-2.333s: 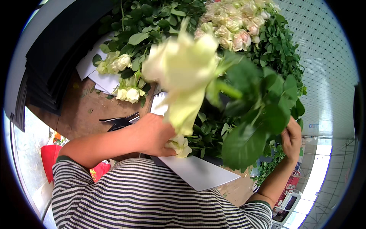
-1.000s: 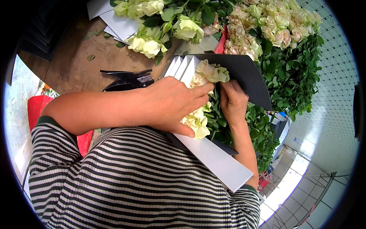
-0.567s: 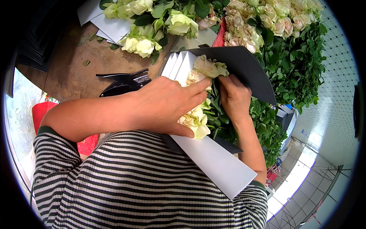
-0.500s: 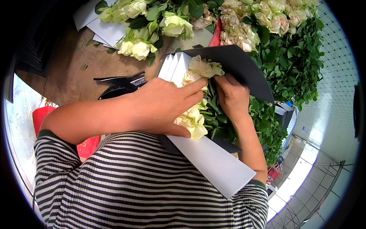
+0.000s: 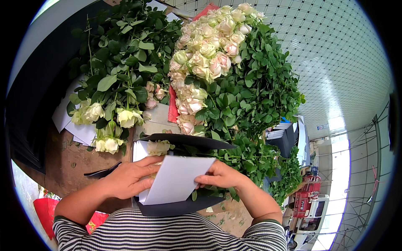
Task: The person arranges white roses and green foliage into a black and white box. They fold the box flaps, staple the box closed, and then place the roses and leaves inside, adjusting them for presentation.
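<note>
Folding: wrapping paper [image 5: 176, 184] closes over the cream roses [image 5: 158, 147], bundling them.
Left hand [image 5: 127, 179]: fingers pinch the paper's edge.
Right hand [image 5: 222, 175]: fingers grip the opposite edge.

Daylight is falling across a pale tiled floor [image 5: 335, 54] that is filling the upper right, its grid lines bending toward the rim. A worn brown table [image 5: 71, 161] is showing at lower left, with a dark wall [image 5: 29, 96] running beside it. Metal railings [image 5: 368, 167] are standing at the far right, above a red and white cart [image 5: 310, 209].
</note>
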{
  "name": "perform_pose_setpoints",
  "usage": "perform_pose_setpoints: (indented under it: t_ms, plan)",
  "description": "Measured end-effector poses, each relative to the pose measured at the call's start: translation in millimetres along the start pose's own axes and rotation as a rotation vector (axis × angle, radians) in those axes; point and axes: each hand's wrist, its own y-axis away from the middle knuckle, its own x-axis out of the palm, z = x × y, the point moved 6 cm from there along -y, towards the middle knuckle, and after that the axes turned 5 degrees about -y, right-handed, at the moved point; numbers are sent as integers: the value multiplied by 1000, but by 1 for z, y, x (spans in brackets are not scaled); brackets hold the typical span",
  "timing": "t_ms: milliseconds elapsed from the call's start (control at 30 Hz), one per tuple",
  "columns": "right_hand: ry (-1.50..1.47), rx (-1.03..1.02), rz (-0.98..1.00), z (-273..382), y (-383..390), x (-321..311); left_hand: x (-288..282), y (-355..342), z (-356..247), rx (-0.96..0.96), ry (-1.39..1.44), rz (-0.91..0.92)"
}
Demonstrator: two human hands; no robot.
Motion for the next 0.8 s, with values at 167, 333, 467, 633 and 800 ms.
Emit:
perform_pose_setpoints:
  t_ms: [167,333,467,633,800]
  plan:
    - [-151,212,184,-38,-51,-5,15,11,47,-441,946,-120]
    - [-106,348,162,-38,-67,-9,-27,11,-8,-75,-424,-811]
    - [-79,340,104,-30,-59,-9,20,-32,-39,165,-604,-271]
    - [957,232,-199,10,-43,1,47,-34,-23,8,-738,-109]
    - [1298,-967,-665,152,-26,41,49,-37,-24,-83,-866,-26]
